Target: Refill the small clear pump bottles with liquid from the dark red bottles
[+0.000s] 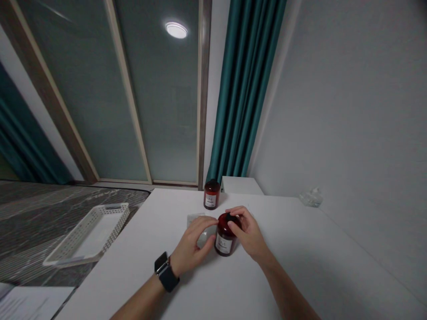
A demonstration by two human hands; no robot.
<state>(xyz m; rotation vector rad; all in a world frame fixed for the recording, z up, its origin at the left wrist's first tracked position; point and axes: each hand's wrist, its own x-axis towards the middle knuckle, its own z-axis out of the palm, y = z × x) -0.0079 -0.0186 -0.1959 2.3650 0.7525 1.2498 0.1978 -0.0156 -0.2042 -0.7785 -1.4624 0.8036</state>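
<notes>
A dark red-brown bottle point(224, 242) with a white label stands upright on the white table. My right hand point(245, 229) has its thumb and fingers closed around the bottle's black cap point(229, 217), which they partly hide. My left hand point(196, 242), with a black watch point(166, 271) on the wrist, is curved at the bottle's left side. Its thumb and fingers are apart, their tips at the glass; whether they press on it I cannot tell. Behind that hand lies a clear item point(202, 239), mostly covered. A second red-brown bottle point(211, 195) with a dark top stands farther back.
A crumpled clear plastic piece point(311, 197) lies at the table's far right, by the wall. Left of the table point(140, 249), a white perforated basket point(108, 240) sits lower down. A white cabinet point(242, 185) stands beyond the back edge. Printed paper point(30, 304) shows at lower left.
</notes>
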